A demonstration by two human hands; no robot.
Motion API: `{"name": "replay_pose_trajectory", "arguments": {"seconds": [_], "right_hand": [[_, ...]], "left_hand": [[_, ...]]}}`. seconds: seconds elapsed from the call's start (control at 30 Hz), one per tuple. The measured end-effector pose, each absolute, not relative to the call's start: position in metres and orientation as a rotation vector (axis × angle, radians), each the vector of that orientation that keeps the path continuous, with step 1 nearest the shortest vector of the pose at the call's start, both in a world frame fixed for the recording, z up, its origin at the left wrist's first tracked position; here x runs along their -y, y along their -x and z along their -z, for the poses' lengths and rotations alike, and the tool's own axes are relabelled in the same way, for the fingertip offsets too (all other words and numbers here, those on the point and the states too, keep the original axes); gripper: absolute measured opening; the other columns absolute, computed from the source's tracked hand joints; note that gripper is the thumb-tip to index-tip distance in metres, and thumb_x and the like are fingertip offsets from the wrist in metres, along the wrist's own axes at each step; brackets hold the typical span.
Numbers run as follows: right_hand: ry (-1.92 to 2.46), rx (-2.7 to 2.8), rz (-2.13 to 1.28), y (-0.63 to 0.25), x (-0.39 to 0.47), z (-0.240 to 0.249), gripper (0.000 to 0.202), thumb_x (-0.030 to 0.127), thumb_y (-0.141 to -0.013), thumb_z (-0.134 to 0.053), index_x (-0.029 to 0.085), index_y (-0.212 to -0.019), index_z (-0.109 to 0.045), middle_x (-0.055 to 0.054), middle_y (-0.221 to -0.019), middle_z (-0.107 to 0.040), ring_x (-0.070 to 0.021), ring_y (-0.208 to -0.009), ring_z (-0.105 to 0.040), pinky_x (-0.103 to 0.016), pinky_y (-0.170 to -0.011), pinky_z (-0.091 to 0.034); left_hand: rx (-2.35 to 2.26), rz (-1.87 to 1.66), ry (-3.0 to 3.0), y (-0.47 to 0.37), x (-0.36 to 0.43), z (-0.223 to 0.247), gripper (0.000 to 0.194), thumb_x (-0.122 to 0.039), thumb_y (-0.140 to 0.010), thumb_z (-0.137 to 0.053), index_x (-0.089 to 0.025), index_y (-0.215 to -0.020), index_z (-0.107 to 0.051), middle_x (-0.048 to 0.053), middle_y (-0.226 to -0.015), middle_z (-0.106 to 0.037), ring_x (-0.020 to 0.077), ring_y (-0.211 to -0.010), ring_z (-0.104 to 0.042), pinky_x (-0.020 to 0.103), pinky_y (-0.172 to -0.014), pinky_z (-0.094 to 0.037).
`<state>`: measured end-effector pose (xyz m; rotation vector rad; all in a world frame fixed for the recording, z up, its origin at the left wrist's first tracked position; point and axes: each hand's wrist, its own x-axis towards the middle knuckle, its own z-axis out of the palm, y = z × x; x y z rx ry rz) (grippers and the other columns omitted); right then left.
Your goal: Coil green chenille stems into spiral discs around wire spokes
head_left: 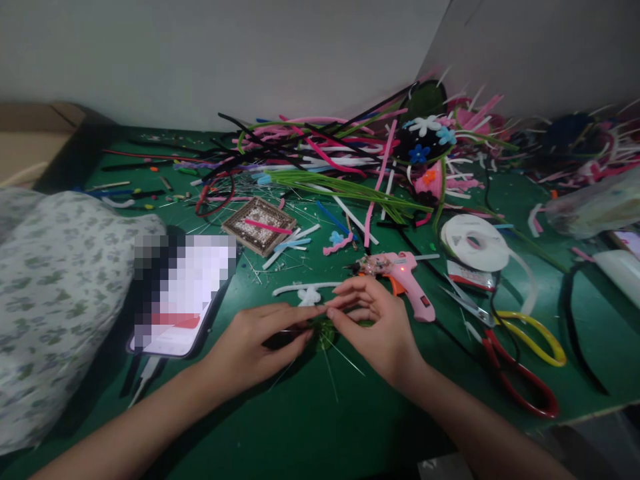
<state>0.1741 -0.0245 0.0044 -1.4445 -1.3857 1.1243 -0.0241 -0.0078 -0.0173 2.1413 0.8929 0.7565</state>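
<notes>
My left hand (273,333) and my right hand (373,327) meet over the green table (280,427), fingertips close together. Both are closed around a small green fuzzy piece (323,323), partly hidden by the fingers. A round greenish thing (325,338) and thin wires show just below it. Directly behind the fingers lie a white fuzzy flower (309,295) and a white fuzzy stem (300,287). A pink glue gun (410,287) lies behind my right hand, its small light glowing.
A phone (190,293) and patterned cloth (60,300) are at the left. Scissors (485,319) with red and yellow handles and a white ribbon roll (474,243) lie right. Behind are a patterned square pad (260,227) and heaped fuzzy stems (320,150).
</notes>
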Motion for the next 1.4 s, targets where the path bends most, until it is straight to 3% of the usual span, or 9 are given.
{"name": "replay_pose_trajectory", "arguments": {"seconds": [0.4,1.4], "right_hand": [[1.457,1.379,-1.090,-0.1725,0.0252,-0.0054,0.014,0.014,-0.073,-0.064,0.021,-0.081,-0.056,0.000,-0.074,-0.066,-0.0134,-0.071,-0.067,-0.020,-0.058,-0.057],[1.481,1.368,-1.075,-0.1703,0.0282,-0.0055,0.015,0.016,-0.072,-0.062,0.022,-0.080,-0.051,0.000,-0.075,-0.064,-0.0146,-0.072,-0.066,-0.020,-0.054,-0.055]], "left_hand": [[-0.888,-0.735,-2.154,0.0248,0.0083,0.0167,0.036,-0.016,-0.086,-0.058,-0.023,-0.122,-0.060,0.001,-0.080,-0.069,0.0111,-0.068,-0.064,0.022,-0.061,-0.051],[-0.887,-0.710,-2.182,0.0245,0.0076,0.0157,0.034,-0.018,-0.089,-0.055,-0.023,-0.121,-0.061,0.001,-0.078,-0.067,0.0115,-0.065,-0.062,0.021,-0.058,-0.049]]}}
